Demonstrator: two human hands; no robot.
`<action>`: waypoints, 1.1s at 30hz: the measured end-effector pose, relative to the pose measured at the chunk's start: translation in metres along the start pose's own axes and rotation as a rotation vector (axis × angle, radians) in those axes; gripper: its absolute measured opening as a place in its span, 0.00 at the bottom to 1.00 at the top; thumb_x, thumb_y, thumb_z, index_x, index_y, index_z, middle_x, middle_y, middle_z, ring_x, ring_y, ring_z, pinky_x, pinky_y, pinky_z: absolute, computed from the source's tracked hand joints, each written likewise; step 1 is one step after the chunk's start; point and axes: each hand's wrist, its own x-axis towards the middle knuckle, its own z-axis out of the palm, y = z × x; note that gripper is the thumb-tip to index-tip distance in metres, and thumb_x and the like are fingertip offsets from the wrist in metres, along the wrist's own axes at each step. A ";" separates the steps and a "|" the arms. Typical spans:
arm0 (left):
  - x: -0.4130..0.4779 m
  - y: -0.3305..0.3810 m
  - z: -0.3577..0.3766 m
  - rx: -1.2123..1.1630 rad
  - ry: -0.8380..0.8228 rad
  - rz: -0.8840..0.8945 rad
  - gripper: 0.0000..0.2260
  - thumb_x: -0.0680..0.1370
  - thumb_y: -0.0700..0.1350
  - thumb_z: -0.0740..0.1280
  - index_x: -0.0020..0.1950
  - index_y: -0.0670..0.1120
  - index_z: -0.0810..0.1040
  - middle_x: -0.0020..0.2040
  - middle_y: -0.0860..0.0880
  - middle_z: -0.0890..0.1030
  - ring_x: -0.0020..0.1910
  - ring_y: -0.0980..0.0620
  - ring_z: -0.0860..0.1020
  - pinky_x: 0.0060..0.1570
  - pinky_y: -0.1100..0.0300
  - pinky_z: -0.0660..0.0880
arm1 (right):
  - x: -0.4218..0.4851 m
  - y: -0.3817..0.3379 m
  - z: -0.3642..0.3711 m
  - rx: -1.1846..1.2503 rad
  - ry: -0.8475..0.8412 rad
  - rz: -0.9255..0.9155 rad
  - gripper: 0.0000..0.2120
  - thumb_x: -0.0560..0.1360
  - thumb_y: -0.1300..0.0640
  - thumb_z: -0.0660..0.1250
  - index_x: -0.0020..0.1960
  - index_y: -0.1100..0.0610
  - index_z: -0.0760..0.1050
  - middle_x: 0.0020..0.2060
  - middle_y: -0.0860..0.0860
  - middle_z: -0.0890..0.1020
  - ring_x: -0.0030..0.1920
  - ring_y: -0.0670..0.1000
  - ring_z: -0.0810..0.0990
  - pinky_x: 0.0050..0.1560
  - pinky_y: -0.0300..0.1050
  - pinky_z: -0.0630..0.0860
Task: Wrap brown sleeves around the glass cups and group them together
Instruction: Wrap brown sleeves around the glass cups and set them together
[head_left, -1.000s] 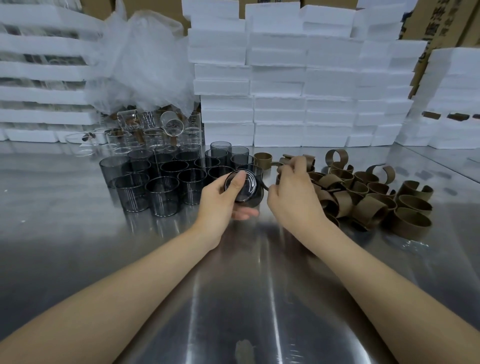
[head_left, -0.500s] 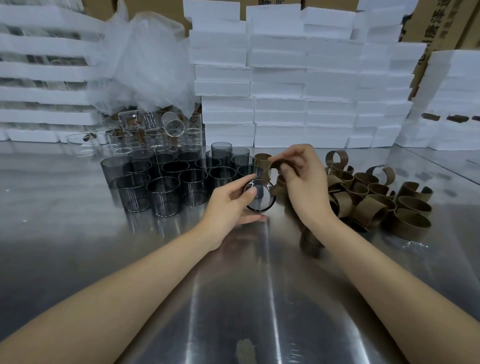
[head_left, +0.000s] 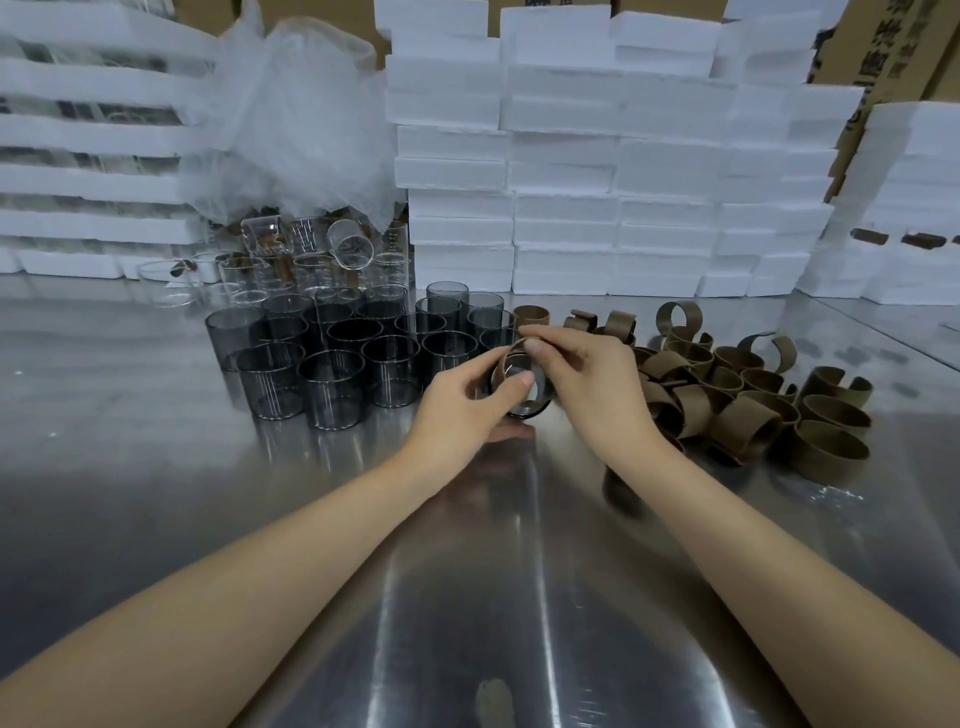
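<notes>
Above the middle of the worktop, the left hand, fingers curled round the tilted glass cup, should hold it steady while the right hand, pinching the brown sleeve, draws it snug and level.

The metal table is gleaming, smooth and mirror-like. The smoky glass cups are shining glossy, the brown sleeves are looking matt and papery, the white foam blocks grainy.

Glass cups stand left on the tabletop. Sleeves lie right. Foam boxes are stacked behind.
</notes>
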 end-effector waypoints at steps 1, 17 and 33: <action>0.001 -0.001 -0.001 -0.012 0.009 -0.004 0.11 0.79 0.40 0.68 0.60 0.49 0.81 0.55 0.43 0.83 0.53 0.44 0.83 0.45 0.48 0.83 | 0.001 -0.001 0.000 -0.023 -0.058 0.037 0.14 0.81 0.59 0.61 0.65 0.54 0.77 0.58 0.48 0.82 0.55 0.38 0.77 0.60 0.33 0.72; 0.003 0.001 -0.001 0.138 0.038 -0.016 0.17 0.78 0.32 0.60 0.64 0.42 0.78 0.58 0.41 0.81 0.53 0.42 0.83 0.50 0.43 0.81 | 0.002 -0.005 -0.006 -0.043 -0.364 0.094 0.32 0.75 0.73 0.55 0.74 0.50 0.66 0.65 0.53 0.76 0.60 0.49 0.76 0.63 0.46 0.74; 0.001 0.005 -0.004 -0.224 0.056 -0.043 0.11 0.82 0.38 0.60 0.61 0.44 0.79 0.51 0.40 0.85 0.41 0.35 0.84 0.39 0.62 0.81 | 0.012 0.004 -0.016 0.388 -0.371 0.424 0.15 0.79 0.44 0.62 0.57 0.51 0.81 0.51 0.47 0.85 0.53 0.48 0.82 0.56 0.47 0.79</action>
